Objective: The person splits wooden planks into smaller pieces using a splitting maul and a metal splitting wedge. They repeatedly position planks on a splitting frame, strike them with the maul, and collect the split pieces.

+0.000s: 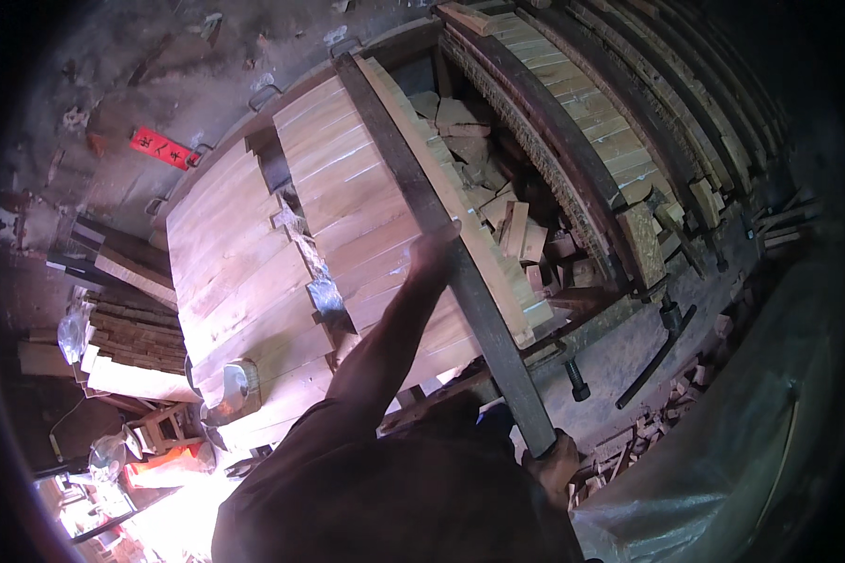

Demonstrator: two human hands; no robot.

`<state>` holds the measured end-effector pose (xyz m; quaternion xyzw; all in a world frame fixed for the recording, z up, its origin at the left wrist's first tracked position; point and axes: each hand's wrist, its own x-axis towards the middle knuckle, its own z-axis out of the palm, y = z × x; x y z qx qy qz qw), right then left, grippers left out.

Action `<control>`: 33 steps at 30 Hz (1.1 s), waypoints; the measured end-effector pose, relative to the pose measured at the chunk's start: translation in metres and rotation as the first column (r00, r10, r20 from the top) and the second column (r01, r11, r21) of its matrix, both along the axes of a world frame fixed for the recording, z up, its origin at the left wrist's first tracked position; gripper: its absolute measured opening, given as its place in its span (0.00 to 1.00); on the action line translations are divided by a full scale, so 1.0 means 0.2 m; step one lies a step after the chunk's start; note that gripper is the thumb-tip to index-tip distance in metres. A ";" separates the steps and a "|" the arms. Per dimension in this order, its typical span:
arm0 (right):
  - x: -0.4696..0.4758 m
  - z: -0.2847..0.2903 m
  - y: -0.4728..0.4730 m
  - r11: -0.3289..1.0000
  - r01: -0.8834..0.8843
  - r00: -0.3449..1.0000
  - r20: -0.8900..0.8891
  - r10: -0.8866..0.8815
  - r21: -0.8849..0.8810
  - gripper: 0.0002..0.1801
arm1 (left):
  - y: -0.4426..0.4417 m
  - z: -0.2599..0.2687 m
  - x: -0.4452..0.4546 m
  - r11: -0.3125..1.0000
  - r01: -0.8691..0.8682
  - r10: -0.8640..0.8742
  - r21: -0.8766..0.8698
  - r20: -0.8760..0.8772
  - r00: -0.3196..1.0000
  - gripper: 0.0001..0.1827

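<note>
A long, straight dark bar [493, 331] lies slantwise over boards made of light wood strips. My left hand [433, 248] grips it near its middle, with fingers reaching across its top. At the near end, my right hand [555, 461] is closed around the bar's tip. Left of the bar is a panel of edge-joined strips [366, 183] with whitish lines along some joints. A narrow strip-wood board [479, 239] with a stepped end shows along the bar's right side. Farther left, a wider wood panel [239, 253] lies beyond a gap.
Offcut blocks [514, 225] fill the opening in the rack. Dark curved clamp beams [535, 119] stand to the right, with a clamp screw and T-handle [669, 324] projecting. A tape roll [236, 387] sits on the left panel. Plastic sheeting [697, 450] covers something at lower right, beside scattered scraps [648, 429].
</note>
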<state>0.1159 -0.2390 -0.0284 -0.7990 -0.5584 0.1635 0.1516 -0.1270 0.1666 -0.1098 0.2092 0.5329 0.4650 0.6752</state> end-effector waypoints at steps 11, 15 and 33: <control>-0.19 0.08 0.68 0.999 0.028 1.000 -0.015 -0.027 0.037 0.20 | 0.44 0.08 -0.05 0.986 0.030 -0.038 0.164 0.046 0.998 0.23; -0.20 0.06 0.78 1.000 0.008 1.000 0.008 -0.008 -0.004 0.21 | 0.38 -0.19 0.03 0.938 -0.037 0.157 0.345 -0.329 0.931 0.27; -0.27 -0.15 1.19 0.992 -0.125 0.966 0.225 0.129 -0.029 0.35 | 0.49 -0.32 0.14 0.860 0.271 0.092 0.432 -0.654 0.751 0.50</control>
